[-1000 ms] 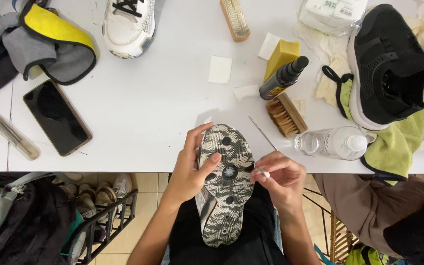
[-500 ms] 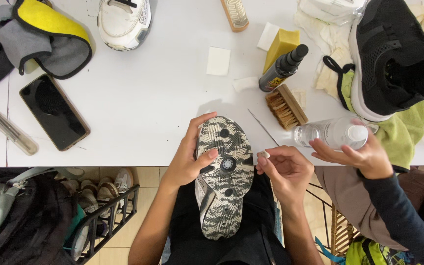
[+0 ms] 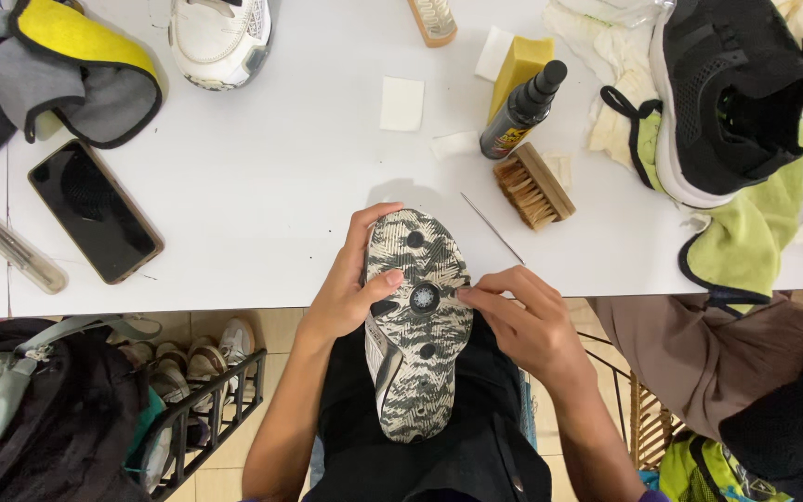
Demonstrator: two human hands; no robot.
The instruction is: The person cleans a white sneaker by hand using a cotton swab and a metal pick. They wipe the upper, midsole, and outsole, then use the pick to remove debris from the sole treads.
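Head view: left hand (image 3: 350, 293) has its grip round the upturned shoe (image 3: 417, 321), held sole-up w/ its toe at the surface (image 3: 271, 186) edge. Right hand (image 3: 522, 321) fingertips pinch narrow at sole's side; what they hold I can't tell. Brush (image 3: 533, 184) & spray bottle (image 3: 522, 107) lie unused nearby. Sole cleaning looks partway, not done.

The left hand (image 3: 350, 293) grips a camouflage-soled shoe (image 3: 417, 321), sole up. The right hand (image 3: 527, 321) pinches at its edge. A brush (image 3: 533, 186) lies on the bench (image 3: 271, 186).

Phone (image 3: 95, 224), spray bottle (image 3: 521, 110), brush (image 3: 533, 185), black sneaker (image 3: 729, 93) on white table (image 3: 281, 186)
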